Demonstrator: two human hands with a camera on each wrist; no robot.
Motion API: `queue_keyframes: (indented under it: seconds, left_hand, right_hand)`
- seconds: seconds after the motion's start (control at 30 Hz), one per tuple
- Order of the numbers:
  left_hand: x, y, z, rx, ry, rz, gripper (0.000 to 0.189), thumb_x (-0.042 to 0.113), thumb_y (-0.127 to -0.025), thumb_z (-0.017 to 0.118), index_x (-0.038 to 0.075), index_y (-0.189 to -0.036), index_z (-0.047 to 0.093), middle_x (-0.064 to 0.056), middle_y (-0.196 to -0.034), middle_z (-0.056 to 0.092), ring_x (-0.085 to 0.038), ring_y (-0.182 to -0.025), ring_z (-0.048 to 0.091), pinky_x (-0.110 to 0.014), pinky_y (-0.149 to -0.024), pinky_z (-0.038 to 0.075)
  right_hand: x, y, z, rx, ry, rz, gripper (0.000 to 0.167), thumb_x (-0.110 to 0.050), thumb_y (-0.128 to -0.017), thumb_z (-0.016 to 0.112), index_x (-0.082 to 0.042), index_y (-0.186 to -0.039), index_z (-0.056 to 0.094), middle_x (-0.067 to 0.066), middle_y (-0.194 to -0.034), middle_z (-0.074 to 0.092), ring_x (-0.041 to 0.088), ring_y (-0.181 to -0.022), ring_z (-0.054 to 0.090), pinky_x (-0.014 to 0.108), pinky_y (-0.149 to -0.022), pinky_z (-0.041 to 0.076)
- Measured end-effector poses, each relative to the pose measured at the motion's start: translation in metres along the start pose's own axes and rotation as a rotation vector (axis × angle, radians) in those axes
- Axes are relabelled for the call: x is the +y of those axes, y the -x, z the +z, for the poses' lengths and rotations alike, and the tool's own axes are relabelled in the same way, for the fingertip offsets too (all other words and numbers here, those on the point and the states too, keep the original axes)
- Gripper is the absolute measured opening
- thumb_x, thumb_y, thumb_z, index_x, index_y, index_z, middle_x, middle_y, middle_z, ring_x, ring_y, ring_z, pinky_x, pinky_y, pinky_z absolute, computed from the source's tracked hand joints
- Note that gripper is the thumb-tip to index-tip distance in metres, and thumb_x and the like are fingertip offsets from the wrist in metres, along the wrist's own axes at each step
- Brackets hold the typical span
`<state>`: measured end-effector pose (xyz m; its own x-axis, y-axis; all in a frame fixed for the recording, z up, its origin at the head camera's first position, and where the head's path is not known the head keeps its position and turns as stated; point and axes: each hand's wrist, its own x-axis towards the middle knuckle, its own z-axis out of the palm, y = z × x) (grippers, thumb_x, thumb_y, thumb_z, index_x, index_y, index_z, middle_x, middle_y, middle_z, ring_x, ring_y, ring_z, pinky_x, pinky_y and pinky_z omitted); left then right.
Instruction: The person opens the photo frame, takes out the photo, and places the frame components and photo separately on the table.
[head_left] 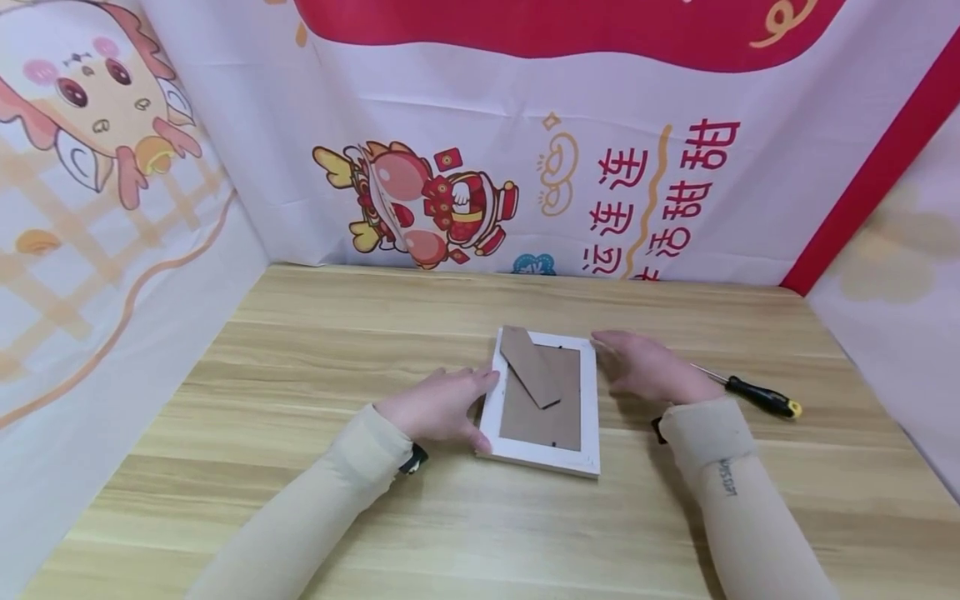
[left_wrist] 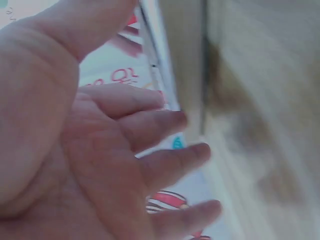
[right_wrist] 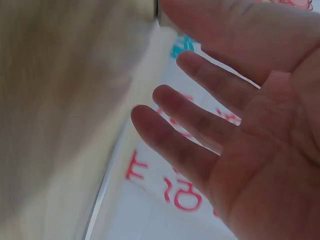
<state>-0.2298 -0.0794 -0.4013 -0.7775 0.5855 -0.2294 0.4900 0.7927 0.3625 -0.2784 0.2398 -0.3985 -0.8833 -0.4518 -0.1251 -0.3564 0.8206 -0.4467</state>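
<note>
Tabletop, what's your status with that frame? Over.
Left hand at left edge of picture frame, right hand near its far right corner. Frame back side up. Screwdriver off to the right, clear of frame.

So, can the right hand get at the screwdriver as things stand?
Probably yes: the right hand is relaxed at the edge of the picture frame, and the screwdriver lies just to its right. Nothing covers the handle, though the hand likely has to turn or draw back.
</note>
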Motion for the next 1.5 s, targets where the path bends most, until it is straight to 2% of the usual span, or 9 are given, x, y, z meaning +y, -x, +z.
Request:
queue_keyframes:
  seconds: [0.1, 0.2, 0.4, 0.57, 0.7, 0.97, 1.17, 1.37, 1.5]
  left_hand:
    - [0.007, 0.008, -0.003, 0.006, -0.043, -0.026, 0.115, 0.047, -0.064, 0.091, 0.005, -0.154, 0.032, -0.011, -0.156, 0.037, -0.04, -0.143, 0.028, -0.064, -0.113, 0.017]
    - [0.013, 0.015, -0.005, 0.007, -0.11, -0.048, 0.121, 0.053, -0.059, 0.091, 0.003, -0.153, 0.034, -0.013, -0.149, 0.046, -0.042, -0.138, 0.034, -0.065, -0.111, 0.021]
    - [0.016, 0.017, -0.001, 0.024, -0.177, -0.024, 0.099, 0.053, -0.06, 0.09, 0.008, -0.14, 0.054, -0.009, -0.122, 0.059, -0.03, -0.114, 0.049, -0.052, -0.099, 0.039]
    - [0.012, 0.012, 0.002, 0.018, -0.136, -0.017, 0.063, 0.039, -0.064, 0.091, 0.011, -0.116, 0.067, -0.001, -0.105, 0.065, -0.023, -0.098, 0.054, -0.046, -0.093, 0.039]
    - [0.005, 0.008, 0.003, 0.029, -0.046, 0.03, 0.042, 0.02, -0.064, 0.086, 0.016, -0.101, 0.066, 0.005, -0.088, 0.065, -0.015, -0.077, 0.055, -0.039, -0.081, 0.043]
    - [-0.007, 0.003, -0.003, 0.054, 0.099, 0.071, 0.034, 0.003, -0.07, 0.084, 0.009, -0.097, 0.065, 0.004, -0.076, 0.059, -0.015, -0.069, 0.054, -0.032, -0.065, 0.048]
    - [-0.013, 0.001, -0.009, 0.091, 0.132, 0.038, 0.022, 0.002, -0.073, 0.085, 0.012, -0.08, 0.066, 0.003, -0.065, 0.053, -0.014, -0.061, 0.047, -0.029, -0.056, 0.041]
    - [-0.019, -0.001, -0.017, 0.091, 0.213, -0.019, 0.019, 0.006, -0.072, 0.087, 0.01, -0.083, 0.072, 0.004, -0.061, 0.05, -0.012, -0.056, 0.041, -0.026, -0.051, 0.035]
    - [-0.025, -0.008, -0.027, 0.064, 0.165, 0.012, 0.019, 0.005, -0.073, 0.086, 0.008, -0.089, 0.076, 0.004, -0.062, 0.053, -0.012, -0.057, 0.042, -0.025, -0.052, 0.035]
  right_hand:
    - [-0.003, -0.002, 0.004, -0.036, -0.006, -0.022, 0.087, 0.002, -0.078, 0.081, 0.002, -0.151, 0.035, 0.021, -0.153, 0.039, 0.041, -0.141, 0.032, 0.056, -0.112, 0.028]
    - [-0.005, -0.003, 0.005, -0.042, -0.002, -0.019, 0.092, -0.004, -0.078, 0.084, 0.002, -0.153, 0.031, 0.021, -0.155, 0.035, 0.041, -0.142, 0.029, 0.055, -0.113, 0.028]
    - [-0.002, -0.005, 0.008, -0.043, 0.003, -0.007, 0.098, -0.013, -0.076, 0.087, 0.004, -0.153, 0.028, 0.023, -0.156, 0.032, 0.041, -0.143, 0.027, 0.055, -0.114, 0.025]
    - [-0.001, -0.008, 0.013, -0.042, 0.013, -0.011, 0.099, -0.012, -0.075, 0.088, 0.005, -0.152, 0.029, 0.024, -0.151, 0.04, 0.041, -0.139, 0.034, 0.055, -0.112, 0.03]
    - [-0.002, -0.008, 0.016, -0.033, 0.043, 0.039, 0.102, -0.015, -0.073, 0.09, 0.004, -0.152, 0.03, 0.026, -0.144, 0.044, 0.04, -0.131, 0.043, 0.054, -0.107, 0.037]
    - [-0.003, -0.006, 0.014, -0.014, 0.055, 0.069, 0.095, -0.017, -0.068, 0.093, 0.001, -0.147, 0.043, 0.019, -0.113, 0.053, 0.028, -0.095, 0.051, 0.043, -0.082, 0.049]
    - [-0.002, -0.002, 0.004, 0.033, -0.006, 0.082, 0.076, -0.015, -0.064, 0.095, 0.001, -0.13, 0.06, 0.017, -0.11, 0.059, 0.028, -0.095, 0.055, 0.047, -0.087, 0.049]
    - [-0.011, 0.008, -0.013, 0.038, 0.015, 0.119, 0.069, -0.019, -0.062, 0.096, 0.002, -0.12, 0.064, 0.013, -0.106, 0.068, 0.027, -0.093, 0.061, 0.048, -0.086, 0.05]
    - [-0.018, 0.017, -0.018, 0.039, 0.048, 0.119, 0.063, -0.019, -0.064, 0.095, 0.001, -0.116, 0.066, 0.009, -0.099, 0.069, 0.024, -0.088, 0.062, 0.046, -0.081, 0.051]
